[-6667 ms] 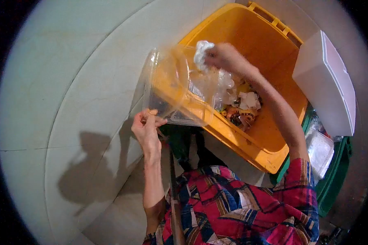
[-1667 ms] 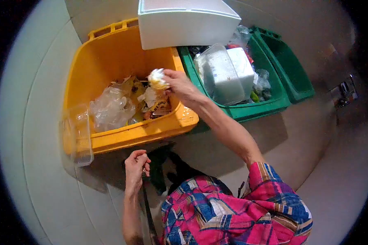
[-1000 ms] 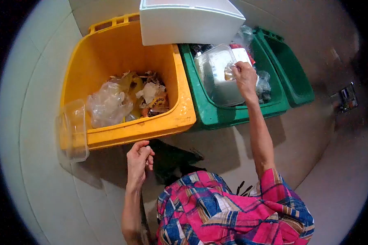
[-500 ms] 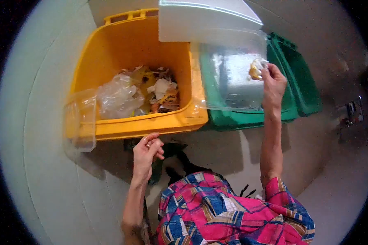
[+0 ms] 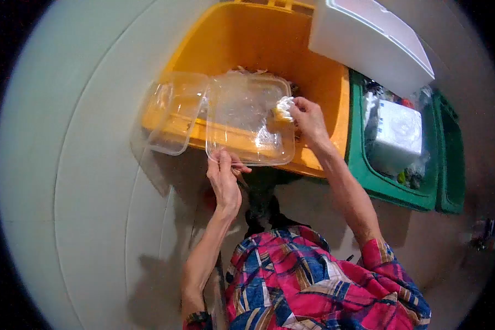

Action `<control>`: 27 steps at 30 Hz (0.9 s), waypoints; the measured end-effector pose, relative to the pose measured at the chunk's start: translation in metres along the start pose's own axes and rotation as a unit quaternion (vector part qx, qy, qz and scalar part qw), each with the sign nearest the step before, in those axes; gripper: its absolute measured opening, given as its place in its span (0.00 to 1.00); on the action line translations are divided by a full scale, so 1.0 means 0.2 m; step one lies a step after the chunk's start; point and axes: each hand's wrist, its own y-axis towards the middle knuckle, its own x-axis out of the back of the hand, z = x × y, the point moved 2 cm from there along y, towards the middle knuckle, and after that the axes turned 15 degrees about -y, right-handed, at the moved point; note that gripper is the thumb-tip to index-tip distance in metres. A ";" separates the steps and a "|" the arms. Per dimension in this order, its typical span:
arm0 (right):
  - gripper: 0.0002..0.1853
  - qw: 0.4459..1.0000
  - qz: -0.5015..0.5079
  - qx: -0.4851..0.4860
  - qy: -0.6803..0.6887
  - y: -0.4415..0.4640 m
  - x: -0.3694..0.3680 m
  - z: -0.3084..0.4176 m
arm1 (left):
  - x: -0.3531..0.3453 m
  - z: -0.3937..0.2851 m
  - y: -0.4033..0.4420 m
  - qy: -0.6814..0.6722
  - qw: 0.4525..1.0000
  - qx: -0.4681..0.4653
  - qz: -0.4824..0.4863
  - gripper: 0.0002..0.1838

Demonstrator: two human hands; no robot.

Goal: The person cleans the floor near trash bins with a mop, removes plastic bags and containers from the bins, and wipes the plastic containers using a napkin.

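Note:
My left hand [image 5: 225, 181] grips the lower left edge of a clear rectangular plastic lid [image 5: 247, 124], its thumb and fingers at the rim. The lid is tilted over the opening of the yellow bin [image 5: 247, 38] and hides most of the rubbish inside. Pinched in my right hand [image 5: 312, 121] is a crumpled white and yellow wad [image 5: 284, 109], by the lid's right side; whether it touches the lid I cannot tell. Left of the lid, a clear plastic container [image 5: 176, 113] sits at the yellow bin's front left rim.
A white foam box [image 5: 371, 44] rests across the back right of the yellow bin. To the right stands a green bin [image 5: 388, 192] holding a white foam block [image 5: 399, 132] and bagged rubbish. Its green lid [image 5: 451, 159] hangs open on the far right.
The plastic lid and my right hand with the wad have moved left, from above the green bin to the yellow one. My left hand has taken hold of the lid. The view has shifted.

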 end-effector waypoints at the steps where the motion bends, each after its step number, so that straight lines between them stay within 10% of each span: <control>1: 0.14 0.997 -0.020 0.025 -0.064 0.01 0.01 0.04 | 0.03 -0.03 0.01 -0.002 1.000 0.014 -0.001 0.11; 3: 0.14 0.910 -0.182 0.252 -0.275 0.12 -0.01 -0.04 | 0.10 -0.05 0.03 -0.004 0.999 0.040 -0.009 0.10; 9: 0.10 0.943 0.272 0.166 -0.101 0.07 -0.24 0.34 | 0.18 -0.08 -0.02 0.019 0.995 0.093 -0.017 0.09; 16: 0.21 0.847 0.110 0.463 -0.235 0.09 -0.66 0.24 | 0.24 -0.06 0.02 0.049 0.996 0.066 -0.025 0.09; 27: 0.23 0.826 -0.035 0.411 -0.386 0.29 -0.60 0.32 | 0.23 -0.11 0.00 0.038 0.997 0.064 -0.037 0.10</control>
